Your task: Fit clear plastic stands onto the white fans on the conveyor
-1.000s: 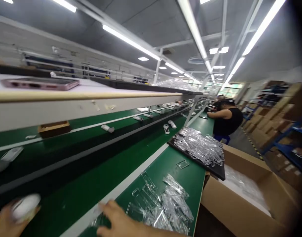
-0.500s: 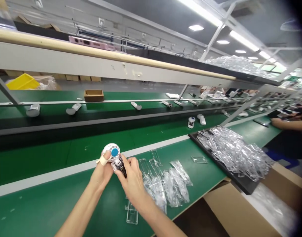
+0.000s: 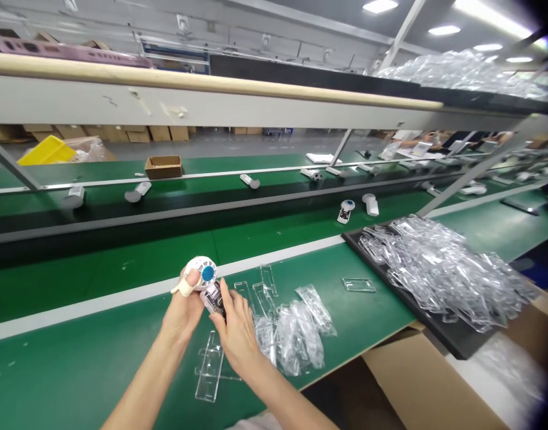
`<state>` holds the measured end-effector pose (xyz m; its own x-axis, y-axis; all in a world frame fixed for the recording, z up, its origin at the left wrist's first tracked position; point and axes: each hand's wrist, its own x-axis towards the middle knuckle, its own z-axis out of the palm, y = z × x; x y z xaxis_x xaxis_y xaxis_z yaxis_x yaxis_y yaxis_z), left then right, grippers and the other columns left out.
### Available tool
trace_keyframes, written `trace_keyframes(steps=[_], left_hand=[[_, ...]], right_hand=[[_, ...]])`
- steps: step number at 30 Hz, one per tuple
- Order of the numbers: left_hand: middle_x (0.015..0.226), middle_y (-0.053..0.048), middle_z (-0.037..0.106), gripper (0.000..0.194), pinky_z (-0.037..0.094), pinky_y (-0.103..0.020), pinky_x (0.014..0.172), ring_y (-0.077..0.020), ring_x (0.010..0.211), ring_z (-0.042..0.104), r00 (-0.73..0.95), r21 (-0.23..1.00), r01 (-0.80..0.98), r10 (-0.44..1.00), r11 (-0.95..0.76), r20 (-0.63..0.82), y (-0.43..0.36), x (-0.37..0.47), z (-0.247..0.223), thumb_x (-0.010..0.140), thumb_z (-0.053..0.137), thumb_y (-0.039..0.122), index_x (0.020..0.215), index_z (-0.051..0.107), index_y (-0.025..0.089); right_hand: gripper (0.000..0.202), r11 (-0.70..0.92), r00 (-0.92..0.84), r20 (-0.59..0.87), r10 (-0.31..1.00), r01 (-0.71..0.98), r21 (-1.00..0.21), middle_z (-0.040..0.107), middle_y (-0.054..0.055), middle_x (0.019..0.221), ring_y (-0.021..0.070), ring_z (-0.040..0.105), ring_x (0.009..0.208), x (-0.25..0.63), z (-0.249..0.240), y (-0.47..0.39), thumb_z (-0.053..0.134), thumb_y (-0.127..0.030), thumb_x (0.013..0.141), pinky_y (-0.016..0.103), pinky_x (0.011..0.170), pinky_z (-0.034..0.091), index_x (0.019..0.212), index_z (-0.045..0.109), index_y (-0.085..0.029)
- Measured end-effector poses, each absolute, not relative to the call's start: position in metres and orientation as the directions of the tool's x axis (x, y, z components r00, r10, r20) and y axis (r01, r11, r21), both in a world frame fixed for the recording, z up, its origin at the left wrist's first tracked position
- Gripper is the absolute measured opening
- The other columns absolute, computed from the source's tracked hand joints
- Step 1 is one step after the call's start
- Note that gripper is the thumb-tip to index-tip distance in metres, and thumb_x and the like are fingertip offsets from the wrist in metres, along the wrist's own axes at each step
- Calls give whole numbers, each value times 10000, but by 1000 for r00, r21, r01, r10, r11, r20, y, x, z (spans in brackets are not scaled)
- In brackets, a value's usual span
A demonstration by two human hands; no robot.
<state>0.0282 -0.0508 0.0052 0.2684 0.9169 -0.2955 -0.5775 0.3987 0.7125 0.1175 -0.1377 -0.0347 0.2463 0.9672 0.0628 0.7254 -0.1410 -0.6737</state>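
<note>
A small white handheld fan with a blue disc at the centre of its round head is held between my two hands. My left hand grips it from the left, thumb on the head. A pale wrap covers part of a left finger. My right hand closes on the fan's handle, where dark inner parts show; its fingertips are partly hidden. Below my hands, clear plastic trays lie on the green bench. Bagged clear plastic parts are heaped right of my right hand.
A black tray piled with clear plastic pieces stands at the right, above an open cardboard box. Another open fan and a white one lie on the green belt. A shelf rail crosses ahead; a brown box stands behind.
The view has turned slightly right, so the bench things shift in the picture. Both hands keep hold of the fan, almost unmoved.
</note>
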Motion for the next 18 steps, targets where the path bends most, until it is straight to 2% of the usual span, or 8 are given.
trace_keyframes(steps=[2, 5, 7, 9, 12, 13, 15, 18], left_hand=[[840, -45, 657, 423, 521, -293, 696, -171, 753, 604, 241, 695, -604, 920, 391, -308, -52, 38, 7, 575, 804, 378, 892, 639, 152], [925, -82, 680, 541, 518, -338, 781, -230, 858, 624, 270, 698, -582, 909, 417, -319, -60, 51, 5, 521, 822, 438, 943, 645, 149], [1016, -96, 676, 608, 506, -354, 813, -263, 943, 616, 337, 739, -453, 863, 499, -376, -69, 59, 1, 519, 826, 433, 1030, 636, 165], [1012, -92, 679, 582, 506, -357, 801, -279, 966, 611, 304, 789, -305, 839, 534, -451, -79, 67, -5, 530, 822, 413, 1026, 645, 166], [990, -66, 678, 476, 501, -354, 818, -276, 991, 595, 121, 886, -202, 908, 417, -400, -93, 77, -14, 586, 779, 423, 974, 668, 172], [1006, -55, 672, 451, 494, -351, 840, -270, 1007, 585, 68, 917, -171, 933, 361, -354, -98, 80, -16, 605, 766, 418, 977, 670, 184], [1065, -36, 651, 432, 469, -359, 895, -264, 1042, 565, 24, 954, -102, 960, 281, -280, -108, 86, -18, 646, 739, 395, 1032, 659, 217], [1088, -14, 633, 421, 445, -382, 935, -259, 1030, 559, -28, 969, -45, 969, 242, -244, -126, 95, -15, 681, 708, 387, 1075, 643, 253]], right_hand=[[642, -153, 208, -2, 978, 714, -684, 525, 84, 1099, 259, 552, 987, 132, -36, -139, 445, -316, 927, 400, 813, 474, 1466, 98, -342], [644, -127, 161, -7, 987, 749, -650, 531, 66, 1014, 258, 566, 949, 156, -25, -142, 488, -361, 909, 384, 770, 486, 1456, 150, -363], [626, -74, 128, 46, 991, 788, -611, 522, 66, 1024, 271, 545, 987, 170, -13, -145, 524, -385, 887, 401, 786, 480, 1433, 216, -401], [590, 0, 72, 97, 993, 803, -596, 521, 61, 1038, 273, 530, 1001, 182, -7, -145, 542, -411, 872, 408, 797, 472, 1401, 282, -435], [463, -14, 141, 113, 984, 682, -731, 552, 42, 1026, 222, 544, 976, 194, -14, -138, 466, -375, 913, 358, 815, 462, 1367, 373, -369], [386, -76, 227, 76, 971, 594, -801, 576, 37, 990, 196, 562, 934, 197, -20, -135, 413, -345, 935, 328, 803, 462, 1317, 447, -309], [333, -191, 373, -25, 927, 415, -890, 619, 26, 850, 159, 589, 807, 203, -32, -128, 306, -284, 962, 283, 755, 459, 1064, 613, -204], [455, -153, 397, 5, 918, 364, -919, 604, 18, 660, 141, 577, 668, 208, -44, -123, 259, -249, 959, 256, 694, 440, 673, 606, -184]])
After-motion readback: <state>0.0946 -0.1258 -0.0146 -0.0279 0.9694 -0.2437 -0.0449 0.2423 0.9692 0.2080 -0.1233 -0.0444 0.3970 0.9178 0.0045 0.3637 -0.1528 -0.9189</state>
